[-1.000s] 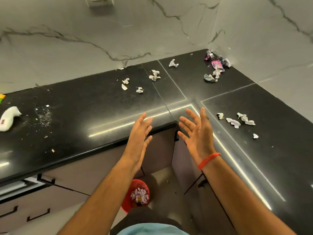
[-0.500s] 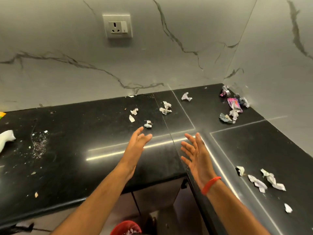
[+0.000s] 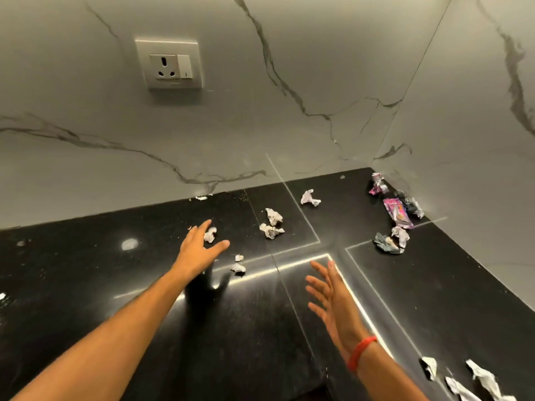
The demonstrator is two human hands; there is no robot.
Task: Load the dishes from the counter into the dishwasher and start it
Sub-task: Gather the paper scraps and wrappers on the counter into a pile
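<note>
Both hands spread, empty, over counter (image 3: 86, 270). Left hand (image 3: 199, 250) near paper scrap (image 3: 210, 234); right hand (image 3: 333, 299) nearer.

Just one head-worn wide-angle view, looking forward and down into the corner of a black counter (image 3: 86, 270), close above it, with both forearms reaching in from the bottom edge.
</note>
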